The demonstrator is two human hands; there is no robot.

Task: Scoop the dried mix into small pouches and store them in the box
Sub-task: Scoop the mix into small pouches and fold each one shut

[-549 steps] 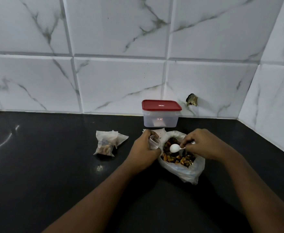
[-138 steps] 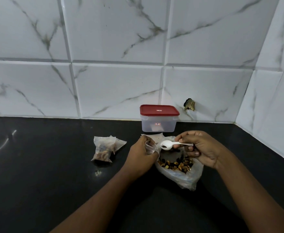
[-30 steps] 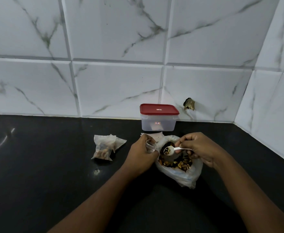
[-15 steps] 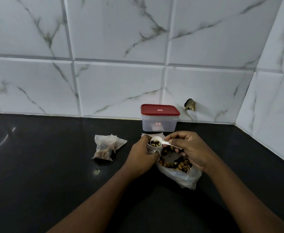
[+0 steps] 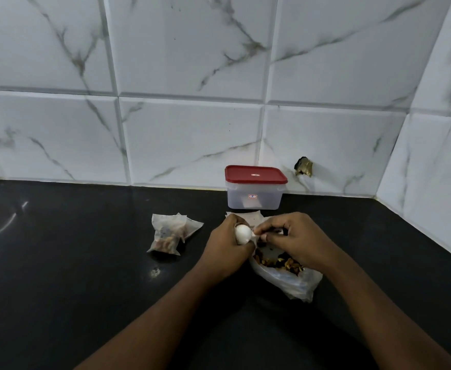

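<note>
Pinching the spoon (image 5: 243, 234) handle, your right hand (image 5: 296, 240) holds its bowl face down against your left hand (image 5: 227, 249), whose fingers curl round a mostly hidden pouch (image 5: 236, 225).

Hands: I am counting two, the left hand (image 5: 225, 249) and the right hand (image 5: 298, 243).
Spoons: I am seeing one white spoon (image 5: 243, 234).
Boxes: I am seeing one box (image 5: 255, 192) with a red lid.
Big bags: I am seeing one big bag (image 5: 288, 280) of dried mix.
Filled pouches: I am seeing one little heap (image 5: 171, 235); I cannot tell how many are in it.
</note>
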